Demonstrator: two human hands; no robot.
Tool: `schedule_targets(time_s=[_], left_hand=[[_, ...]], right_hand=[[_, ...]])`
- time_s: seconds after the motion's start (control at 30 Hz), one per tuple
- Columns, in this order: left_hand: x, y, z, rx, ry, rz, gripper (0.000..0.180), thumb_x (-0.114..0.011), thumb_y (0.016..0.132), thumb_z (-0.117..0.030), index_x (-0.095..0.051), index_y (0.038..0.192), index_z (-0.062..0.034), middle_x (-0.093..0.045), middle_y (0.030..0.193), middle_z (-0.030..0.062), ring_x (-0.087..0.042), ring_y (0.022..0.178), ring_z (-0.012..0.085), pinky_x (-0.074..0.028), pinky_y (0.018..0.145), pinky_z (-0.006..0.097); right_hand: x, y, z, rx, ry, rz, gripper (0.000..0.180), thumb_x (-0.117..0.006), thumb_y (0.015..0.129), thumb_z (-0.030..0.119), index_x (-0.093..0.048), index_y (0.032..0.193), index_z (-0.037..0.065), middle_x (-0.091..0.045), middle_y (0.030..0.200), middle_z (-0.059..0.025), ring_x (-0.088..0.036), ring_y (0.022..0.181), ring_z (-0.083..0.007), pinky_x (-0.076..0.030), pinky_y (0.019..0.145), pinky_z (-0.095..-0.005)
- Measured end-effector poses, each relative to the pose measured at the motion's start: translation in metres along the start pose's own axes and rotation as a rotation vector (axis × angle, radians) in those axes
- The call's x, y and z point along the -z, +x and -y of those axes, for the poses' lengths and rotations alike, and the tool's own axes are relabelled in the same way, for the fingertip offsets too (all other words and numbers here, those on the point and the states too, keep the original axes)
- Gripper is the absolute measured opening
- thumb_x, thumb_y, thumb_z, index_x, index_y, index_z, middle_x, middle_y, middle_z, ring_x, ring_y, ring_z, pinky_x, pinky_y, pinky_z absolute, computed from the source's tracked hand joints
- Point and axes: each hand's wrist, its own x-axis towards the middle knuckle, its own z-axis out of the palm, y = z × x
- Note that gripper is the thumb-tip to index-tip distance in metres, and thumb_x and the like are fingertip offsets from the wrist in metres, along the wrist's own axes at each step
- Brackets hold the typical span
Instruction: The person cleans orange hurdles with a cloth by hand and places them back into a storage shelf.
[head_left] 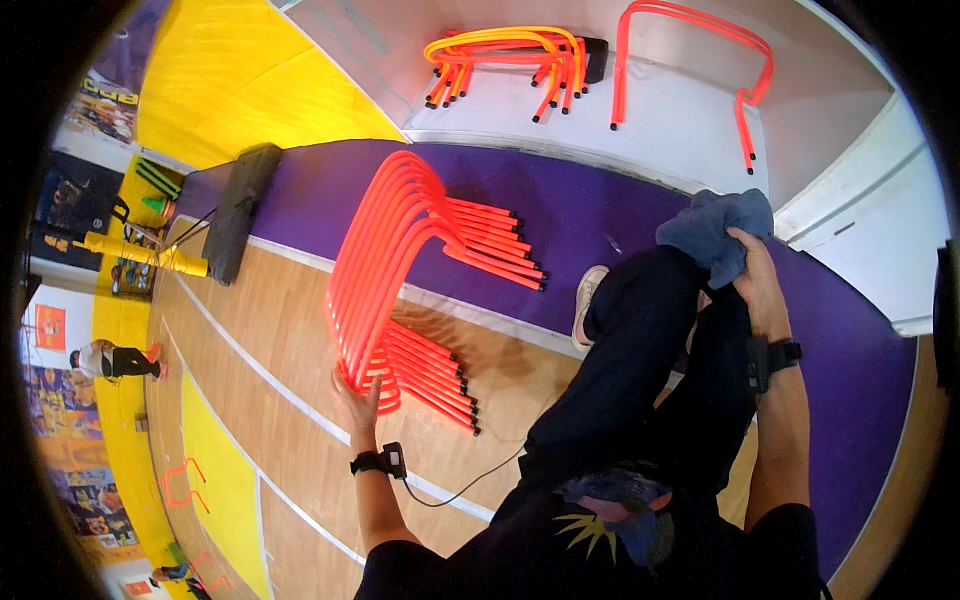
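Observation:
A nested row of orange training hurdles [375, 260] stands on the floor in front of me, black caps on its leg ends. My left hand [360, 400] is at the near corner of this row, thumb and fingers around the bars. A crumpled blue-grey cloth [715, 230] is bunched in my right hand [755, 265], close to my knee on the right. The cloth hides part of that hand's fingers.
More orange and yellow hurdles [510, 45] lie in a white recess ahead, beside another orange pair [690, 12]. A dark padded base [245, 210] with a yellow post [150, 252] stands left. Far left is a person [120, 360]. A cable [460, 495] trails from my left wrist.

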Motion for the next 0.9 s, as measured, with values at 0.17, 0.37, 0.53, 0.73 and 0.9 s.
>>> schedule_targets(time_s=[0.17, 0.37, 0.53, 0.73, 0.9], left_hand=[[0.012, 0.048, -0.065, -0.253, -0.029, -0.031, 0.074, -0.075, 0.076, -0.032, -0.038, 0.131, 0.0009, -0.046, 0.126, 0.0248, -0.045, 0.116, 0.0417, -0.039, 0.096, 0.047], [-0.021, 0.165, -0.200, -0.464, -0.307, 0.167, 0.050, -0.071, 0.078, -0.014, -0.050, 0.120, 0.0009, -0.054, 0.117, 0.0199, -0.050, 0.112, 0.0371, -0.041, 0.095, 0.043], [-0.064, 0.256, -0.375, -0.803, -0.329, 0.311, 0.042, -0.070, 0.078, -0.014, -0.053, 0.114, 0.0002, -0.057, 0.113, 0.0196, -0.052, 0.109, 0.0360, -0.042, 0.094, 0.041], [-0.196, 0.361, -0.542, -1.036, -0.218, 0.304, 0.058, -0.071, 0.075, -0.020, -0.047, 0.122, 0.0037, -0.051, 0.119, 0.0232, -0.048, 0.113, 0.0400, -0.040, 0.097, 0.043], [-0.253, 0.409, -0.664, -1.051, -0.126, 0.272, 0.069, -0.072, 0.074, -0.021, -0.040, 0.129, 0.0059, -0.046, 0.127, 0.0244, -0.045, 0.118, 0.0391, -0.040, 0.100, 0.043]], right_hand=[[0.018, 0.004, 0.007, 0.003, 0.109, 0.042, 0.029, -0.064, 0.082, 0.008, -0.058, 0.109, 0.000, -0.061, 0.107, -0.0119, -0.057, 0.098, -0.0275, -0.046, 0.087, -0.0403], [0.030, -0.006, 0.021, 0.087, 0.143, 0.002, 0.044, -0.063, 0.078, 0.005, -0.052, 0.121, 0.010, -0.057, 0.115, -0.0109, -0.055, 0.104, -0.0312, -0.047, 0.088, -0.0467], [0.040, -0.011, 0.022, 0.156, 0.266, 0.147, 0.036, -0.063, 0.084, 0.012, -0.054, 0.118, 0.008, -0.059, 0.113, -0.0066, -0.056, 0.103, -0.0251, -0.049, 0.088, -0.0420], [0.062, 0.014, 0.018, 0.081, 0.340, 0.084, 0.032, -0.061, 0.085, 0.009, -0.056, 0.116, 0.005, -0.060, 0.112, -0.0084, -0.058, 0.101, -0.0240, -0.048, 0.088, -0.0395], [0.049, -0.001, 0.067, 0.204, 0.323, 0.222, 0.040, -0.059, 0.087, 0.014, -0.049, 0.125, 0.005, -0.055, 0.122, -0.0118, -0.055, 0.109, -0.0264, -0.046, 0.093, -0.0410]])
